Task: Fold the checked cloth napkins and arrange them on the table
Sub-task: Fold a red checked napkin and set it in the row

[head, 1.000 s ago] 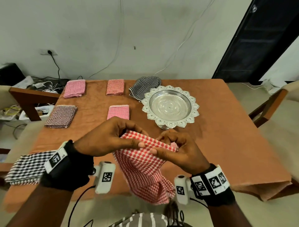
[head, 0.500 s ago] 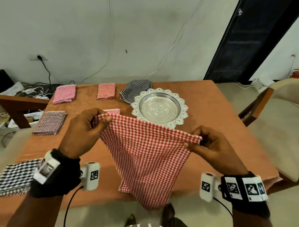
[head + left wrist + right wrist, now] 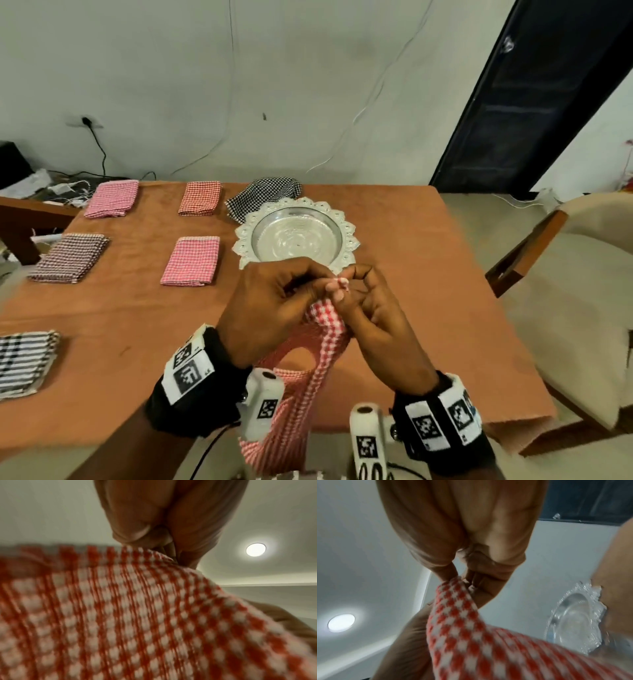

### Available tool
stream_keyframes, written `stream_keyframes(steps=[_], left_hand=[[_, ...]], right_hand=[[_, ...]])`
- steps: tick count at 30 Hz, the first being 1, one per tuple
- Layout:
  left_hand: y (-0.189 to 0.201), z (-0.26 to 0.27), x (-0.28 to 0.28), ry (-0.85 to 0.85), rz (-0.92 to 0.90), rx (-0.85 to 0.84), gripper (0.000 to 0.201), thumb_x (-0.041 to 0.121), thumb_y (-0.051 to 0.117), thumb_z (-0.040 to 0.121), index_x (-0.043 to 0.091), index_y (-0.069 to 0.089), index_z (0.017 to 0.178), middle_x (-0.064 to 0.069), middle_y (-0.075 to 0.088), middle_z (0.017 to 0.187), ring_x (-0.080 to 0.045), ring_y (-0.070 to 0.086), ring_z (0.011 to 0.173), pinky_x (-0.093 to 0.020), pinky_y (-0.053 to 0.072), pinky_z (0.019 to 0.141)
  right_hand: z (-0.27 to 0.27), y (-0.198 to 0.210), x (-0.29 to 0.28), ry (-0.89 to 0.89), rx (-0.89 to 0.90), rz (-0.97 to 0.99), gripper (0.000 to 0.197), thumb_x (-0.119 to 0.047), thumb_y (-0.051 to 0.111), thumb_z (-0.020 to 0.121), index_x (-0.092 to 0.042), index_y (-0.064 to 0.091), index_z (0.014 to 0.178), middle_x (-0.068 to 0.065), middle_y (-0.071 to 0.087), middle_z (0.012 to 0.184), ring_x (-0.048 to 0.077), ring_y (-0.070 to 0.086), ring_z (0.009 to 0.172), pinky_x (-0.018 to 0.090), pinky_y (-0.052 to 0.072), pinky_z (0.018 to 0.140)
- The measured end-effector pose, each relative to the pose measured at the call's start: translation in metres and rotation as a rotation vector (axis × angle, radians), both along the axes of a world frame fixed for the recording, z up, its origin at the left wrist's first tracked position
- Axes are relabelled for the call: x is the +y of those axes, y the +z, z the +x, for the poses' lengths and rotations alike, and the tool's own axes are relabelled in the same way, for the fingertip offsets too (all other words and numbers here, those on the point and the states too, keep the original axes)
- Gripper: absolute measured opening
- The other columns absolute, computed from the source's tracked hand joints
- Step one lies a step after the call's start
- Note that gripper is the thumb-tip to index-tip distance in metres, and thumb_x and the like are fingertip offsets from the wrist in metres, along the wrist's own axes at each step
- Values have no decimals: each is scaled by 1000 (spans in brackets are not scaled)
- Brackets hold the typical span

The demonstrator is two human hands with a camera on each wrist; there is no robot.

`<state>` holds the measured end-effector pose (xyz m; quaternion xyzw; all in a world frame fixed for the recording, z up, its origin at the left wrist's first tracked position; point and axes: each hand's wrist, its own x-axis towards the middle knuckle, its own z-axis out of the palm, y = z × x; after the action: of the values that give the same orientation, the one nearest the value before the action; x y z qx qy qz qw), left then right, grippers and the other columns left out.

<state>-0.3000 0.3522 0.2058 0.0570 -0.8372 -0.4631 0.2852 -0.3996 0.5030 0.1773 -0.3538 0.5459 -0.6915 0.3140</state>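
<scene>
I hold a red-and-white checked napkin (image 3: 322,346) above the near edge of the table; it hangs doubled below my hands. My left hand (image 3: 274,301) and right hand (image 3: 370,308) are pressed together, each pinching the napkin's top corners, where a small bit of cloth shows between the fingertips. In the left wrist view the napkin (image 3: 137,615) fills the lower frame below the pinching fingers (image 3: 164,538). The right wrist view shows the napkin (image 3: 471,628) running up into that hand's pinch. Folded napkins lie on the table: pink (image 3: 113,198), red (image 3: 200,198), brown (image 3: 70,257), pink (image 3: 191,260), black-and-white (image 3: 24,361).
A silver scalloped tray (image 3: 296,236) stands on the brown table (image 3: 428,274) just beyond my hands, with an unfolded black checked napkin (image 3: 263,197) behind it. A wooden chair with a beige cushion (image 3: 565,274) is at the right. Cables and clutter lie at the far left.
Half a second ago my hands held the napkin spread wide by its top corners. They have now come together, bringing the corners to meet and doubling the cloth.
</scene>
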Motion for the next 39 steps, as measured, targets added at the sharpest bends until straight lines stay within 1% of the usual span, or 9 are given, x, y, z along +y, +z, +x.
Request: stream_keyframes(steps=[4, 7, 13, 16, 22, 29, 34, 37, 39], left_hand=[[-6, -38, 21, 143, 77, 12, 7, 24, 66, 96, 19, 71, 96, 9, 74, 88, -13, 71, 84, -29, 56, 73], [-12, -65, 33, 223, 177, 2, 12, 26, 62, 98, 16, 70, 99, 6, 75, 89, -10, 72, 86, -28, 56, 76], [-22, -91, 26, 406, 289, 42, 16, 27, 60, 99, 13, 68, 101, -1, 74, 89, -13, 70, 83, -27, 53, 70], [-37, -85, -2, 581, 134, 56, 16, 30, 61, 99, 17, 70, 104, 2, 74, 95, -13, 70, 90, -30, 54, 75], [-82, -77, -37, 736, 97, -96, 11, 35, 62, 95, 26, 67, 96, -2, 75, 86, -25, 73, 77, -48, 60, 74], [-66, -120, -12, 539, 604, 110, 13, 14, 53, 103, 15, 60, 92, -16, 73, 102, -31, 72, 102, -31, 60, 84], [-48, -106, 4, 429, 593, 357, 11, 14, 52, 103, 6, 60, 103, -14, 70, 107, -31, 68, 107, -40, 56, 95], [-74, -73, 22, 380, 516, 216, 26, 18, 52, 100, -6, 56, 111, -22, 67, 106, -32, 69, 101, -39, 58, 91], [-107, -47, 34, 356, 503, 80, 19, 23, 56, 99, 5, 63, 103, -21, 69, 100, -34, 69, 95, -44, 58, 90]], right_hand=[[-27, -9, 29, 100, -267, -24, 28, -18, 52, 104, -9, 51, 131, 37, 60, 117, 39, 61, 101, 55, 51, 90], [-58, -1, 54, 101, -369, 11, 34, -22, 48, 104, 0, 55, 130, 20, 66, 121, 30, 62, 107, 42, 53, 93], [-143, 6, 120, 328, 71, 395, 29, -13, 73, 89, -10, 71, 119, 11, 74, 111, 24, 70, 100, 36, 56, 89], [-194, 10, 159, 208, 229, 616, 19, -16, 77, 85, -18, 77, 104, 4, 76, 103, 22, 73, 94, 40, 59, 83], [-280, -2, 199, -188, 861, 1088, 28, -11, 76, 85, -39, 71, 82, -15, 70, 76, -1, 59, 66, 16, 39, 58], [-328, -12, 181, -736, 999, 750, 19, -19, 61, 92, -21, 70, 109, 11, 75, 95, 31, 68, 81, 48, 58, 82], [-316, -21, 202, -962, 964, 290, 19, -23, 58, 100, -14, 70, 113, 4, 72, 94, 14, 62, 77, 19, 50, 76], [-294, -52, 229, -936, 910, 301, 16, -16, 66, 96, -13, 70, 111, 11, 71, 91, 17, 63, 75, 26, 50, 74], [-279, -81, 251, -805, 848, 426, 23, -5, 70, 90, -18, 72, 109, 10, 71, 92, 5, 63, 75, 16, 48, 73]])
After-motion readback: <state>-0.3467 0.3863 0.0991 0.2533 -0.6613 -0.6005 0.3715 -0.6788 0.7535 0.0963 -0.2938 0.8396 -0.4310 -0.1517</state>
